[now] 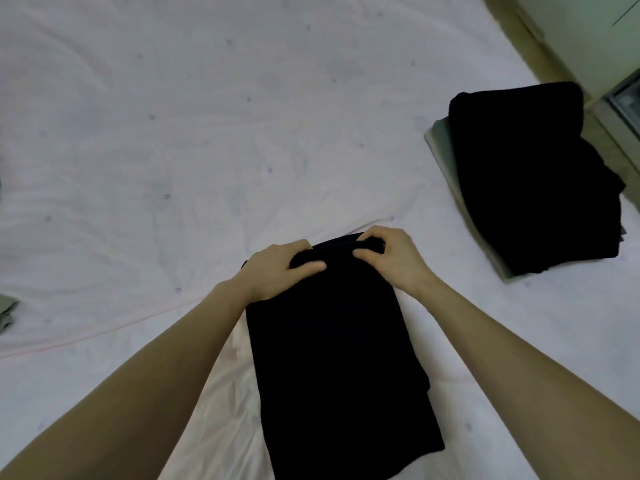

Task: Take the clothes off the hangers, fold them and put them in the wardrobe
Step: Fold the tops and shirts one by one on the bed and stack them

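**Both hands grip the far edge of a black garment on the bed**

A black garment [341,368] lies flat on a white bedsheet [173,133], folded into a long, narrow rectangle that runs from the bottom of the view away from the person; its near end reaches almost to the lower edge of the picture, and its far end sits roughly at the middle of the frame. What kind of garment it is cannot be told, since the cloth is too dark to show seams or details.

The left hand [277,268] grasps the far left corner of the garment; its fingers curl over the edge and the thumb presses on top, with a fold of cloth bunched between them. The right hand [388,252] grasps the far right corner in the same way, fingers hooked over the edge and thumb lying across the upper face of the cloth; the two hands are near each other, with a short span of black fabric between them. Both forearms are bare and reach in from the lower corners.

To the right, well apart from the hands, a stack of folded clothes [533,181] rests on the sheet near the bed's edge; black pieces lie on top of a grey folded piece [446,157] whose edge shows at the left side of the stack. At the far left edge, a bit of grey-green cloth [7,313] is partly in view. The sheet is wrinkled and dotted with small purple marks; beyond its upper right corner a strip of floor [519,32] shows.
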Demonstrator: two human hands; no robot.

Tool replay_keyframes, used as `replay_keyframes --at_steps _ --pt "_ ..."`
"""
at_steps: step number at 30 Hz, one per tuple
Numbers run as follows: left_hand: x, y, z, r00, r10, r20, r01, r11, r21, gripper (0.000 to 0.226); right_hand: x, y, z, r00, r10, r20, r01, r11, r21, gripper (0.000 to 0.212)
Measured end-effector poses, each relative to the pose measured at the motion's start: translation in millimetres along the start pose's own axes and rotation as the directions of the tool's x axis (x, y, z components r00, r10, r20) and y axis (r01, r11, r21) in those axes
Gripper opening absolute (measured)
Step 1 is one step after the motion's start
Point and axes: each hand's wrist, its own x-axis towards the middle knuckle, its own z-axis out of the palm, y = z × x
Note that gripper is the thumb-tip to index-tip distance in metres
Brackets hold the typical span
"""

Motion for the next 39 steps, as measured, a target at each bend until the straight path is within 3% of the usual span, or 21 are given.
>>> replay_keyframes --at_steps 3,6,10,13,16,18,21,24,26,28,30,31,34,36,39 --pt "18.2 -1.3 -6.7 0.991 -0.101 0.088 0.066 0.938 0.340 0.054 14.1 4.7 -9.0 0.978 0.108 -0.178 -0.093 0.991 0.094 0.008" --pt "36.1 -4.6 -6.5 0.977 -0.210 -0.017 0.205 0.926 0.317 0.049 13.3 4.1 1.0 0.941 0.326 -0.089 -0.294 0.919 0.262 0.035" --pt "50.6 5.3 1.3 0.997 -0.070 0.020 0.064 0.976 0.209 0.038 -11.6 15.4 15.0 0.914 0.400 -0.062 -0.367 0.883 0.291 0.057" --pt "48.2 4.1 5.9 0.994 0.003 -0.109 0.028 0.959 0.281 0.027 -21.5 24.6 17.0 0.925 0.373 -0.078 -0.337 0.897 0.285 0.026" --pt "42.3 -4.7 10.0 0.963 -0.051 -0.266 0.139 0.937 0.322 0.028 -9.9 19.2 16.0 0.962 0.248 -0.116 -0.203 0.931 0.304 0.006" --pt "37.5 -8.0 14.7 0.951 -0.054 -0.304 0.169 0.915 0.366 0.030 -3.8 15.7 21.1 0.957 0.275 -0.091 -0.228 0.909 0.349 0.018" --pt "25.8 -0.9 34.0 0.921 0.205 -0.332 -0.021 0.876 0.481 0.044 -24.7 15.9 26.0 0.901 0.433 0.031 -0.393 0.783 0.483 0.039" --pt "11.7 15.9 54.8 0.860 0.472 -0.191 -0.254 0.723 0.643 0.052 -67.7 25.6 32.7 0.893 0.433 0.126 -0.446 0.806 0.390 0.054" --pt "7.0 26.1 68.0 0.895 0.446 0.012 -0.331 0.647 0.687 0.056 -93.9 35.6 40.0 0.885 0.417 0.208 -0.455 0.869 0.196 0.067" --pt "9.5 31.5 77.2 0.935 0.322 0.148 -0.331 0.644 0.690 0.061 -114.6 45.5 48.4 0.842 0.451 0.296 -0.479 0.877 0.028 0.052" --pt "15.7 37.6 81.0 0.955 0.243 0.170 -0.290 0.643 0.709 0.062 -134.1 52.3 49.1 0.813 0.491 0.312 -0.507 0.861 -0.034 0.023" --pt "19.3 40.2 78.7 0.962 0.218 0.167 -0.270 0.647 0.713 0.063 -139.7 53.3 45.8 0.813 0.497 0.303 -0.519 0.855 -0.009 0.019" --pt "23.8 47.8 80.7 0.969 0.165 0.183 -0.246 0.681 0.689 0.066 -166.0 57.5 30.3 0.847 0.519 0.113 -0.531 0.827 0.182 0.023" --pt "23.3 49.5 85.0 0.969 0.166 0.181 -0.246 0.672 0.698 0.070 -183.9 63.6 24.1 0.830 0.556 -0.035 -0.542 0.820 0.185 0.020" --pt "22.1 48.9 91.4 0.968 0.196 0.160 -0.248 0.621 0.744 0.074 -201.2 78.9 27.7 0.756 0.649 0.087 -0.652 0.758 0.021 0.008"
